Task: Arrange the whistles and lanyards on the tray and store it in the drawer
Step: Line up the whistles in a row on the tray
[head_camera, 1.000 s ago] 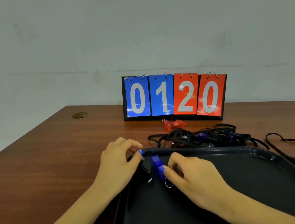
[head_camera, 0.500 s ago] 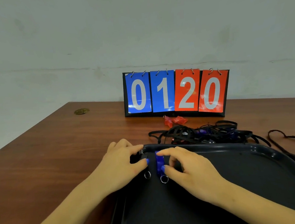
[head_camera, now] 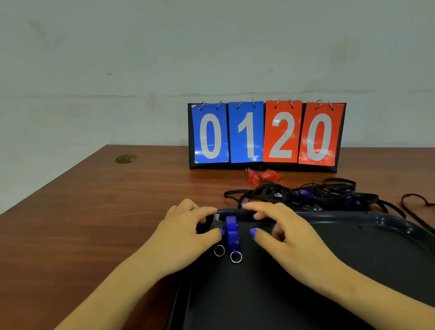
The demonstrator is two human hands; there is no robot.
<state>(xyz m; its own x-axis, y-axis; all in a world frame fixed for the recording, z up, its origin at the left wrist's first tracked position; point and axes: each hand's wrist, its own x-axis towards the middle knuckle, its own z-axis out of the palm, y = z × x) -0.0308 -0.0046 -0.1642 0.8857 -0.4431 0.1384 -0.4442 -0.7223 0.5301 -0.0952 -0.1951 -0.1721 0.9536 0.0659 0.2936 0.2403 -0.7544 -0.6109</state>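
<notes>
Head view: two bare hands work at the far left corner of a dark, glossy plastic tray point(head_camera: 371, 220) lying on a brown wooden bench point(head_camera: 86, 227).
Step in hand: by the look of it, lining up whistles side by side near the tray's back rim.
Doing it well: keep each whistle parallel to its neighbour, rings pointing toward the person, and nudge with fingertips rather than lift, so the row does not scatter.
Left hand point(head_camera: 188, 235): fingers curled round a dark whistle point(head_camera: 217, 223) beside the blue one, thumb and forefinger pinching it; most of it is hidden.
Right hand point(head_camera: 281, 227): fingers loosely spread over the rim, holding nothing, thumb just beside the blue whistle.
Blue plastic whistle point(head_camera: 232, 232): translucent, lying lengthwise on the tray, a small silver split ring point(head_camera: 236, 257) at its near end; a second ring point(head_camera: 219, 250) lies just left of it.
Lanyards: a tangled heap of black cord lanyards point(head_camera: 304, 194) lies on the bench just behind the tray, with bits of blue showing among them.
Also waiting: two red translucent whistles point(head_camera: 263, 176) in front of a blue-and-red flip scoreboard point(head_camera: 266, 135) reading 0120.
</notes>
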